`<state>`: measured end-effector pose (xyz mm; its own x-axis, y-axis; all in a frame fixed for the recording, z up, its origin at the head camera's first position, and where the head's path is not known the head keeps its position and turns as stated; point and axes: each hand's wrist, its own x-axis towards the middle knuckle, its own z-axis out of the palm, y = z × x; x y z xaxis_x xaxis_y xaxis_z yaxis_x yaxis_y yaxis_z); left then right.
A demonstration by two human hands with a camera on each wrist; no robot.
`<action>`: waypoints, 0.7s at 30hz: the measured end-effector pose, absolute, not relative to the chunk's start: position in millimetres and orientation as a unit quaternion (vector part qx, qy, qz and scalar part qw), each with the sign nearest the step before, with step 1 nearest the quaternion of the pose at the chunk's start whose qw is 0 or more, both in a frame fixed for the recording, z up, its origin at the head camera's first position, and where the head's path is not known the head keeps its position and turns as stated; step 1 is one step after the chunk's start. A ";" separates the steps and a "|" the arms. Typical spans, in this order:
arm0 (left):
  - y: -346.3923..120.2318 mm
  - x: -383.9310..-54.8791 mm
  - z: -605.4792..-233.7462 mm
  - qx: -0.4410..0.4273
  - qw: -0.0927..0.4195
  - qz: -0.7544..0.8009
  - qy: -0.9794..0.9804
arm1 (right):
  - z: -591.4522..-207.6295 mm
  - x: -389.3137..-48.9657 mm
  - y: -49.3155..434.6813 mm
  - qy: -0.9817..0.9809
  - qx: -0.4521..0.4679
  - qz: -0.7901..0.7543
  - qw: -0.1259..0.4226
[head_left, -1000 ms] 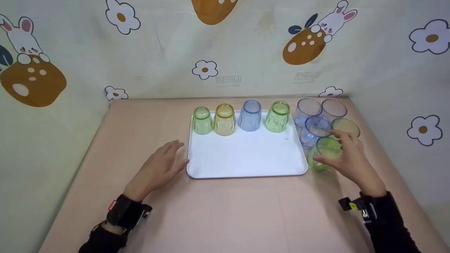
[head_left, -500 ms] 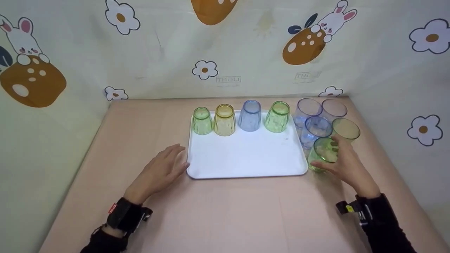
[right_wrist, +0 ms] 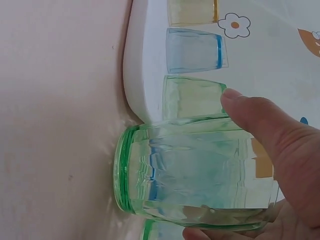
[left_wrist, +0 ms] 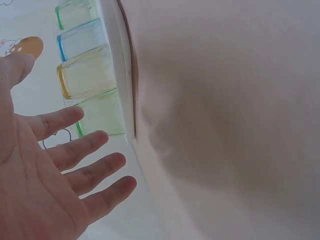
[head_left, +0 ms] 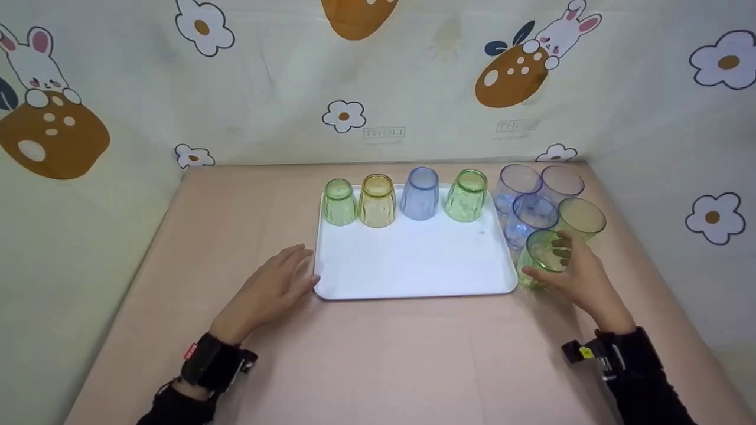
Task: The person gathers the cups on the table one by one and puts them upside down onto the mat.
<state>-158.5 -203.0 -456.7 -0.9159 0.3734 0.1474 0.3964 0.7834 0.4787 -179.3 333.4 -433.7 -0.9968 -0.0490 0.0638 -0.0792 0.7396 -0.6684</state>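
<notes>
My right hand (head_left: 582, 283) grips a clear green glass (head_left: 540, 255) near its rim, thumb on the near side and fingers at the far right. In the right wrist view, that glass (right_wrist: 200, 170) has its thick base toward the table and its mouth up. My left hand (head_left: 266, 289) is spread beside the left edge of a white tray (head_left: 413, 265), the thumb tip right at the edge. Along the tray's back stand upside-down glasses in a row: a green glass (head_left: 340, 203), a yellow glass (head_left: 378, 202), a blue glass (head_left: 420, 195) and another green glass (head_left: 466, 198).
Behind the gripped glass, several mouth-up glasses crowd together: a blue one (head_left: 531, 221), a yellowish one (head_left: 582, 218) and two paler ones. The pink tabletop (head_left: 384, 354) meets a patterned backdrop (head_left: 266, 106) at the back and sides.
My right hand has moved slightly left and toward me, its thumb and fingers closing on the green glass, whose rim shifted a little left. My left hand has drifted slightly nearer the tray's front.
</notes>
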 end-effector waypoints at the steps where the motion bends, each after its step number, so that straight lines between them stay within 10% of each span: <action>1: -203.0 -158.7 -457.0 -0.206 0.024 -0.257 -0.944 | -434.0 -179.1 333.7 -0.930 0.034 0.366 0.023; 21: -202.0 -157.4 -457.0 -0.199 0.019 -0.254 -0.946 | -434.3 -175.3 333.7 -0.924 0.023 0.380 0.036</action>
<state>-157.4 -202.0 -457.0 -0.9200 0.3671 0.1372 0.3866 0.7922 0.4722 -175.3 333.7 -434.3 -0.9963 -0.0141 0.0845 -0.0695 0.7099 -0.7009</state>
